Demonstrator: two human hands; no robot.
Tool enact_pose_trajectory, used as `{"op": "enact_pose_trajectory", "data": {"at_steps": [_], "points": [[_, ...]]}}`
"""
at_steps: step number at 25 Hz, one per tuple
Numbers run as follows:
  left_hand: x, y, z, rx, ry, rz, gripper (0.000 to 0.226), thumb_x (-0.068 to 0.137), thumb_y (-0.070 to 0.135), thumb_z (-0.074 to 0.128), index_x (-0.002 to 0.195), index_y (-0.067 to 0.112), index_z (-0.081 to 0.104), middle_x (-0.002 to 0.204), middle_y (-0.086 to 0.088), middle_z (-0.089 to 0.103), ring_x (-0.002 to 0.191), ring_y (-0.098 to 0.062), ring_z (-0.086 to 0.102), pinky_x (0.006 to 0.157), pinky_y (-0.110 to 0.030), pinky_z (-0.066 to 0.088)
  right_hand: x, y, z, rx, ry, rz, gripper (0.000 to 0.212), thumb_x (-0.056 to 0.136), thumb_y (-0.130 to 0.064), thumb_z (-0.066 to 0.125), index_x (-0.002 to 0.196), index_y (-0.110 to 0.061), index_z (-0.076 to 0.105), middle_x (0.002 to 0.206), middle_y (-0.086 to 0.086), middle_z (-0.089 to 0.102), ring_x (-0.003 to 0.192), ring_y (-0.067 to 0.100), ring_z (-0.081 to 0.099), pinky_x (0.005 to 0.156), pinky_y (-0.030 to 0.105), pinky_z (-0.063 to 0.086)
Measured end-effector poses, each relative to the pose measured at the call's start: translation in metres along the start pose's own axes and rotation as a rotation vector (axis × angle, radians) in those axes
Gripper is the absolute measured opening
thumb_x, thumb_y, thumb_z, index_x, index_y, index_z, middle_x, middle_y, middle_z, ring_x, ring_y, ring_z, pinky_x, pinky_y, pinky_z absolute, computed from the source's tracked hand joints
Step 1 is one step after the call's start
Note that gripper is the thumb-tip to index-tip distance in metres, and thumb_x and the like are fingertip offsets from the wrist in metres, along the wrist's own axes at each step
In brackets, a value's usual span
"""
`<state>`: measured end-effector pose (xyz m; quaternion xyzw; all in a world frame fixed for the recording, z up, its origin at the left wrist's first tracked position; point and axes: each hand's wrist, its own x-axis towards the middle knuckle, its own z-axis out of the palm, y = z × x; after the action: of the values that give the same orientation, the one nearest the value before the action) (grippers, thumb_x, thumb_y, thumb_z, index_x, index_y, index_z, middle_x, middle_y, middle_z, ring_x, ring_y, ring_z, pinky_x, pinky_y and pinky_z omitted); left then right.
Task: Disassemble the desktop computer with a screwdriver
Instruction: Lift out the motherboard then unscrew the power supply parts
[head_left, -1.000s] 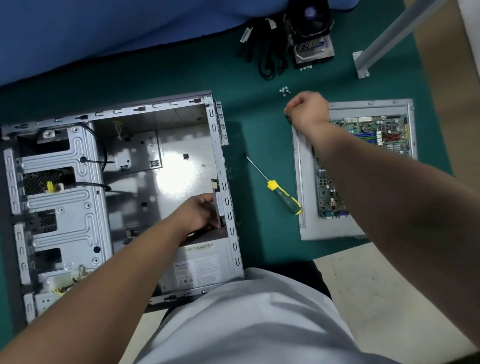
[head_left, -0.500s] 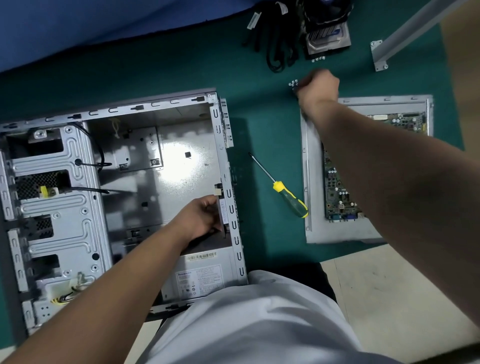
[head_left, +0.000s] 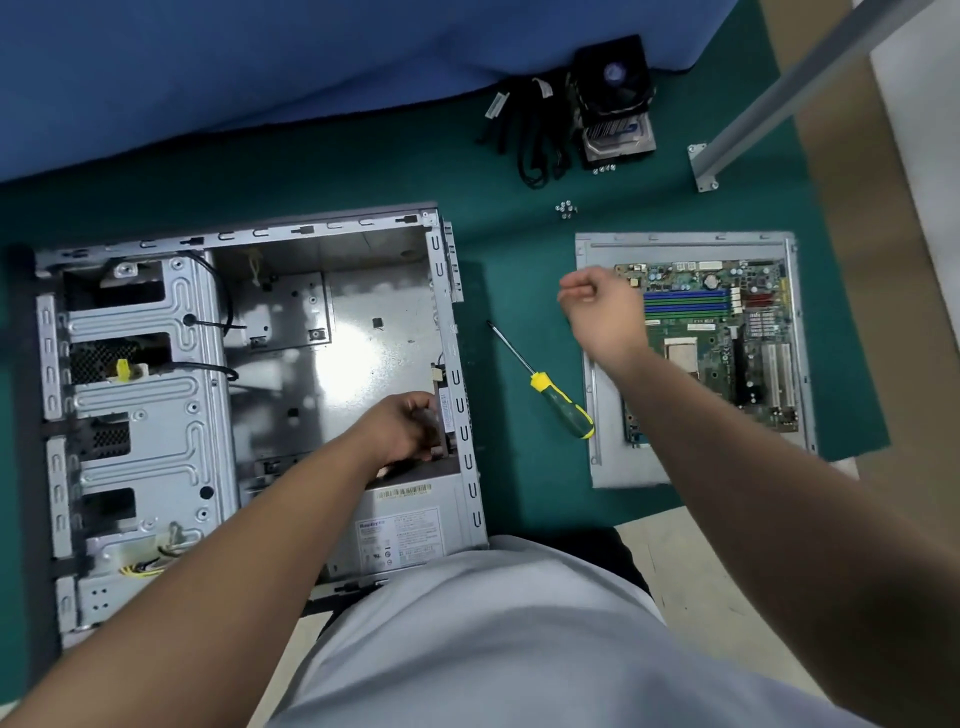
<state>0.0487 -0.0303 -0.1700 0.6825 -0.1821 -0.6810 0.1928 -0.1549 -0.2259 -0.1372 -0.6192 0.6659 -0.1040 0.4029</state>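
While unheld — screwdriver (head_left: 550, 387) between left hand (head_left: 405, 428) and right hand (head_left: 602, 312).

A computer repair or teardown workshop is suggested by the bench covered with a dark green mat (head_left: 322, 171), on which an opened grey sheet-metal desktop case (head_left: 332, 312) is laid flat. Removed parts are set out around it: a green motherboard on its grey metal tray (head_left: 711, 332), a black cooling fan with heatsink (head_left: 615, 98), a small heap of silver screws (head_left: 565, 209) and a yellow-and-green-handled screwdriver (head_left: 558, 402).

The screwdriver (head_left: 545, 385) lies between the case (head_left: 156, 415) at left and motherboard (head_left: 727, 338) at right.
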Motion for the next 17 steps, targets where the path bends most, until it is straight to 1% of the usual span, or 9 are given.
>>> {"op": "enact_pose_trajectory", "data": {"at_steps": [3, 5, 7, 8, 9, 11, 12, 15, 17], "points": [[-0.009, 0.008, -0.001, 0.053, 0.079, 0.003, 0.038, 0.097, -0.019, 0.047, 0.078, 0.010, 0.061, 0.080, -0.006, 0.065, 0.061, -0.014, 0.063, 0.049, -0.019, 0.053, -0.040, -0.001, -0.004, 0.065, -0.069, -0.010, 0.018, 0.095, -0.013, 0.061, 0.109, -0.014, 0.072, 0.101, 0.000, 0.074, 0.080, 0.011, 0.064, 0.076, 0.025, 0.051], [-0.020, 0.012, -0.008, 0.176, 0.251, 0.015, 0.023, 0.097, -0.003, 0.062, 0.081, 0.013, 0.065, 0.084, 0.001, 0.067, 0.065, -0.011, 0.059, 0.050, -0.016, 0.048, -0.061, -0.011, -0.006, 0.080, -0.061, -0.049, 0.016, 0.094, -0.013, 0.064, 0.107, -0.014, 0.074, 0.096, 0.000, 0.073, 0.082, 0.010, 0.064, 0.079, 0.021, 0.050], [-0.035, 0.019, -0.018, 0.302, 0.417, 0.058, 0.011, 0.093, 0.010, 0.071, 0.090, 0.020, 0.068, 0.090, -0.001, 0.072, 0.072, -0.015, 0.059, 0.059, -0.022, 0.043, -0.078, -0.026, -0.008, 0.095, -0.048, -0.100, 0.013, 0.094, -0.015, 0.065, 0.103, -0.017, 0.074, 0.093, -0.004, 0.072, 0.080, 0.003, 0.062, 0.076, 0.015, 0.047], [-0.042, 0.024, -0.024, 0.257, 0.463, 0.103, 0.010, 0.092, 0.012, 0.072, 0.095, 0.021, 0.069, 0.090, -0.003, 0.074, 0.073, -0.017, 0.060, 0.062, -0.024, 0.042, -0.086, -0.036, -0.007, 0.111, -0.047, -0.137, 0.011, 0.095, -0.016, 0.066, 0.101, -0.019, 0.074, 0.091, -0.007, 0.071, 0.077, -0.002, 0.061, 0.074, 0.013, 0.046], [-0.050, 0.028, -0.029, 0.161, 0.483, 0.164, 0.010, 0.093, 0.013, 0.073, 0.099, 0.020, 0.069, 0.086, -0.002, 0.076, 0.068, -0.015, 0.060, 0.060, -0.024, 0.043, -0.094, -0.045, -0.006, 0.124, -0.057, -0.188, 0.010, 0.095, -0.017, 0.066, 0.099, -0.021, 0.074, 0.089, -0.010, 0.070, 0.075, -0.004, 0.060, 0.073, 0.010, 0.045], [-0.073, 0.035, -0.039, -0.047, 0.464, 0.305, 0.012, 0.095, 0.014, 0.072, 0.105, 0.020, 0.067, 0.076, 0.008, 0.077, 0.050, -0.007, 0.053, 0.049, -0.021, 0.042, -0.113, -0.068, 0.001, 0.123, -0.103, -0.333, 0.008, 0.095, -0.021, 0.068, 0.096, -0.027, 0.073, 0.089, -0.013, 0.070, 0.077, -0.005, 0.061, 0.075, 0.009, 0.046], [-0.085, 0.036, -0.042, -0.115, 0.431, 0.366, 0.012, 0.096, 0.016, 0.071, 0.106, 0.020, 0.066, 0.078, 0.009, 0.078, 0.047, -0.008, 0.049, 0.049, -0.021, 0.041, -0.121, -0.079, 0.006, 0.115, -0.145, -0.402, 0.007, 0.095, -0.025, 0.068, 0.097, -0.029, 0.073, 0.092, -0.013, 0.070, 0.081, -0.004, 0.063, 0.077, 0.010, 0.048], [-0.115, 0.038, -0.046, -0.273, 0.304, 0.503, 0.013, 0.094, 0.017, 0.073, 0.102, 0.015, 0.064, 0.094, -0.004, 0.080, 0.053, -0.014, 0.048, 0.055, -0.027, 0.040, -0.140, -0.107, 0.020, 0.006, -0.299, -0.524, 0.014, 0.096, -0.040, 0.065, 0.106, -0.032, 0.072, 0.102, -0.015, 0.067, 0.088, -0.002, 0.063, 0.079, 0.013, 0.049], [-0.126, 0.038, -0.042, -0.323, 0.241, 0.537, 0.015, 0.093, 0.015, 0.073, 0.101, 0.009, 0.062, 0.096, -0.010, 0.079, 0.055, -0.015, 0.050, 0.055, -0.026, 0.040, -0.146, -0.120, 0.028, -0.068, -0.390, -0.512, 0.018, 0.096, -0.047, 0.062, 0.098, -0.033, 0.073, 0.091, -0.017, 0.068, 0.079, 0.001, 0.063, 0.071, 0.021, 0.052]]}}
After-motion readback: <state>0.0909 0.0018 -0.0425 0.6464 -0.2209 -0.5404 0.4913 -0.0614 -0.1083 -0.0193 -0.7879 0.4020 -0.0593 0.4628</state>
